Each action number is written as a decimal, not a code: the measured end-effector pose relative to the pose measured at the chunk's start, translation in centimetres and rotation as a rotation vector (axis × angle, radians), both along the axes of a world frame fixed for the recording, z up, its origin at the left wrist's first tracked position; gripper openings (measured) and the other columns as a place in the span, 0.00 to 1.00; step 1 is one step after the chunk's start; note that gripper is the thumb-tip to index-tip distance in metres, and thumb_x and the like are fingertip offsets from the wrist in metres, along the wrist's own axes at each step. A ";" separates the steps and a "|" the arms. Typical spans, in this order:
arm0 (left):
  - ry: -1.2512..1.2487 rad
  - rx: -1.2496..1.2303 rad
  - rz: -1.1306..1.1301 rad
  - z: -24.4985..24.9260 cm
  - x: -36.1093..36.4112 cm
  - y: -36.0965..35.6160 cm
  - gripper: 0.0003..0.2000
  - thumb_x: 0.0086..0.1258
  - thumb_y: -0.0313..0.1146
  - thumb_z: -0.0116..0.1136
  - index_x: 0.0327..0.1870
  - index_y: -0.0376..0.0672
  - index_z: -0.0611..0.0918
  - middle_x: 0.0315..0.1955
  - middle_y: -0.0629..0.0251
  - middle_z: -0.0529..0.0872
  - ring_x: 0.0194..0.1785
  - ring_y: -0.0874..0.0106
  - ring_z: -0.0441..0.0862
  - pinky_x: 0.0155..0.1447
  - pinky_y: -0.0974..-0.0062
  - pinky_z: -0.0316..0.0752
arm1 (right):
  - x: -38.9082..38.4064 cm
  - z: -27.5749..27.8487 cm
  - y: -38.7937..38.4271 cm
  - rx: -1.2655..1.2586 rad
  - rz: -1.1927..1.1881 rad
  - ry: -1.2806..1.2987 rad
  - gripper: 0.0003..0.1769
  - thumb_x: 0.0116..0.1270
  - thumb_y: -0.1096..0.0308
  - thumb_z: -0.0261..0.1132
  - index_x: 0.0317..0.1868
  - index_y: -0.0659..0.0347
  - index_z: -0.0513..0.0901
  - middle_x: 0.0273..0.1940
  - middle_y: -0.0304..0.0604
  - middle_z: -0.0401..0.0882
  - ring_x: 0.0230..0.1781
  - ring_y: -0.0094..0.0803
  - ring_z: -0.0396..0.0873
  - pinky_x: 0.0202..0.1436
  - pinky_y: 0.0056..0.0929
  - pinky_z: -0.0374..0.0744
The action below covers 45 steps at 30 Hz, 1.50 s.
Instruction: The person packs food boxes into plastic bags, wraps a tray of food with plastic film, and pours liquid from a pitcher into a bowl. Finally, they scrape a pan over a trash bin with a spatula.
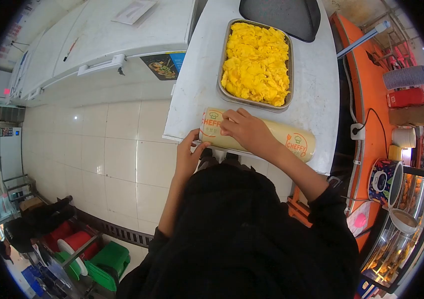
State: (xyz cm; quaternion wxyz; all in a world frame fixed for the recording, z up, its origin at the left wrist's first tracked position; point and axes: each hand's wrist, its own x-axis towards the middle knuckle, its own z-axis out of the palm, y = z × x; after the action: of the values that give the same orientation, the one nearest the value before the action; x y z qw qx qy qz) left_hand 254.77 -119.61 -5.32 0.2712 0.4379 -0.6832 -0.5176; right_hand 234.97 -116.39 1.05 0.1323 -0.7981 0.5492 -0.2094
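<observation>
A long roll of cling film [277,130] with pale yellow wrapping and "CHEFFY" lettering lies across the near end of the white table [184,107]. My left hand [190,153] grips its left end, thumb on the near side and fingers around the end. Over the roll's left half, my right hand [246,128] has its fingers curled and pressed together against the surface. Whether they pinch an edge of the film is hidden. Just beyond the roll sits a rectangular metal tray [220,74], heaped with yellow scrambled egg [257,62].
A dark empty tray [284,15] lies at the table's far end. White chest freezers [137,30] stand to the left. On the right, an orange counter [366,99] holds stacked cups [406,77] and a patterned pot [385,182]. Another person [37,224] is at lower left, near green bins [110,264].
</observation>
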 end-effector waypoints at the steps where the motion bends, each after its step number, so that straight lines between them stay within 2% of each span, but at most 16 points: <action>1: 0.013 0.017 -0.001 -0.2 0.0 -0.1 0.15 0.57 0.29 0.58 0.46 0.39 0.74 0.36 0.61 0.82 0.41 0.72 0.77 0.42 0.77 0.66 | -0.3 0.0 0.2 0.000 -0.003 0.000 0.10 0.53 0.67 0.60 0.36 0.58 0.73 0.40 0.41 0.69 0.40 0.37 0.69 0.43 0.31 0.73; 4: 0.051 0.038 0.005 -0.6 -0.1 0.0 0.15 0.57 0.28 0.58 0.46 0.39 0.74 0.36 0.63 0.82 0.41 0.73 0.77 0.42 0.77 0.66 | -1.1 0.4 0.4 0.037 0.094 0.003 0.11 0.53 0.68 0.60 0.38 0.57 0.73 0.41 0.40 0.68 0.40 0.37 0.70 0.42 0.32 0.73; 7: 0.075 0.044 0.010 -0.6 0.0 0.1 0.15 0.58 0.28 0.57 0.46 0.39 0.74 0.37 0.64 0.81 0.40 0.74 0.76 0.42 0.77 0.66 | -0.8 0.9 0.1 0.063 0.013 -0.106 0.09 0.56 0.67 0.59 0.38 0.57 0.73 0.41 0.40 0.68 0.42 0.36 0.71 0.41 0.32 0.74; 10: 0.110 0.105 0.002 -0.6 0.1 0.1 0.14 0.58 0.28 0.57 0.46 0.39 0.74 0.37 0.64 0.81 0.40 0.77 0.75 0.42 0.78 0.66 | -0.2 0.8 -0.2 0.040 -0.059 -0.077 0.07 0.57 0.67 0.59 0.35 0.58 0.73 0.39 0.39 0.69 0.40 0.36 0.71 0.40 0.31 0.73; 16: 0.242 0.200 -0.002 -1.8 0.0 0.2 0.14 0.59 0.26 0.55 0.47 0.38 0.74 0.38 0.66 0.80 0.41 0.79 0.75 0.42 0.81 0.66 | -1.4 1.3 0.4 0.119 0.033 0.055 0.08 0.58 0.66 0.58 0.38 0.56 0.75 0.38 0.38 0.70 0.38 0.35 0.73 0.37 0.30 0.73; 19: 0.252 0.190 -0.016 -1.9 0.0 0.2 0.14 0.59 0.25 0.55 0.47 0.38 0.73 0.39 0.66 0.80 0.42 0.79 0.74 0.42 0.82 0.66 | -0.8 0.1 -0.3 -0.078 -0.015 -0.172 0.05 0.56 0.67 0.59 0.33 0.57 0.75 0.33 0.38 0.70 0.37 0.34 0.72 0.36 0.30 0.73; 21: 0.263 0.188 -0.028 -1.9 0.0 0.1 0.14 0.59 0.25 0.55 0.47 0.38 0.73 0.39 0.66 0.80 0.42 0.79 0.74 0.42 0.82 0.66 | -0.9 -0.3 -0.9 -0.129 0.026 -0.031 0.04 0.53 0.68 0.59 0.29 0.57 0.75 0.30 0.37 0.70 0.35 0.31 0.72 0.33 0.27 0.73; 27: 0.370 0.250 -0.004 -1.9 -0.3 0.4 0.15 0.60 0.25 0.55 0.48 0.36 0.72 0.40 0.65 0.79 0.42 0.80 0.74 0.43 0.82 0.67 | -0.4 0.9 -1.3 -0.192 0.133 0.376 0.07 0.50 0.68 0.59 0.32 0.59 0.75 0.32 0.35 0.72 0.37 0.27 0.72 0.26 0.22 0.74; 30: 0.349 0.225 0.052 -0.8 -0.8 0.8 0.19 0.56 0.27 0.59 0.50 0.36 0.71 0.45 0.62 0.76 0.48 0.73 0.73 0.50 0.75 0.65 | 0.1 -0.4 -1.5 -0.296 0.127 0.399 0.08 0.50 0.67 0.57 0.32 0.59 0.73 0.32 0.36 0.70 0.37 0.26 0.71 0.28 0.21 0.71; 32: -0.049 -0.522 0.218 2.3 -2.0 1.4 0.25 0.51 0.29 0.63 0.51 0.37 0.69 0.49 0.57 0.71 0.54 0.64 0.67 0.57 0.67 0.59 | 0.3 -0.2 -1.3 -0.323 0.137 0.323 0.09 0.51 0.67 0.57 0.33 0.59 0.72 0.33 0.38 0.71 0.37 0.28 0.71 0.30 0.23 0.71; 33: -0.045 -0.526 0.216 2.6 -2.3 1.3 0.25 0.51 0.29 0.63 0.51 0.37 0.69 0.49 0.57 0.71 0.54 0.64 0.67 0.57 0.67 0.59 | 0.3 0.0 -1.2 -0.345 0.152 0.248 0.09 0.52 0.67 0.56 0.34 0.60 0.72 0.34 0.39 0.71 0.37 0.29 0.71 0.31 0.24 0.70; 35: -0.114 -0.586 -0.027 2.9 -3.1 1.1 0.27 0.47 0.29 0.64 0.51 0.38 0.70 0.52 0.55 0.67 0.58 0.56 0.62 0.60 0.62 0.54 | 0.4 0.3 -0.8 -0.271 0.121 0.212 0.11 0.51 0.68 0.56 0.36 0.61 0.71 0.34 0.41 0.72 0.37 0.31 0.71 0.34 0.26 0.70; 37: -0.065 -0.553 -0.005 1.9 -4.6 1.1 0.27 0.46 0.29 0.65 0.51 0.38 0.70 0.53 0.57 0.67 0.57 0.57 0.63 0.60 0.63 0.55 | 0.7 0.1 -0.3 -0.194 0.091 0.173 0.12 0.51 0.70 0.56 0.37 0.63 0.70 0.35 0.43 0.72 0.38 0.34 0.71 0.37 0.28 0.70; 39: -0.095 -0.625 0.047 1.5 -5.6 0.8 0.23 0.49 0.28 0.62 0.50 0.40 0.72 0.53 0.61 0.69 0.59 0.60 0.63 0.61 0.62 0.52 | 1.1 -0.2 -0.1 -0.071 0.068 -0.010 0.16 0.51 0.69 0.59 0.40 0.65 0.69 0.38 0.50 0.73 0.38 0.39 0.73 0.41 0.34 0.70; 43: -0.296 -0.784 0.032 1.0 -5.6 1.1 0.16 0.54 0.26 0.57 0.45 0.42 0.76 0.50 0.68 0.75 0.57 0.66 0.67 0.62 0.61 0.49 | 0.8 0.9 0.9 -0.091 0.009 -0.191 0.14 0.52 0.74 0.58 0.40 0.65 0.68 0.33 0.48 0.70 0.38 0.41 0.71 0.41 0.32 0.70; 45: -0.186 -0.832 0.005 0.2 -5.5 0.9 0.08 0.58 0.25 0.52 0.39 0.43 0.79 0.42 0.73 0.81 0.54 0.72 0.72 0.63 0.61 0.46 | -0.6 1.3 0.9 0.084 0.001 -0.532 0.12 0.54 0.71 0.59 0.39 0.63 0.69 0.33 0.46 0.69 0.37 0.40 0.70 0.41 0.33 0.70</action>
State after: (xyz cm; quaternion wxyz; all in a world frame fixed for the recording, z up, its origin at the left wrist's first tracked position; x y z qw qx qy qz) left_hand 249.30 -118.68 -5.10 0.3632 0.3375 -0.8544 -0.1555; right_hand 234.35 -115.51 2.32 0.3050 -0.7090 0.5031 -0.3890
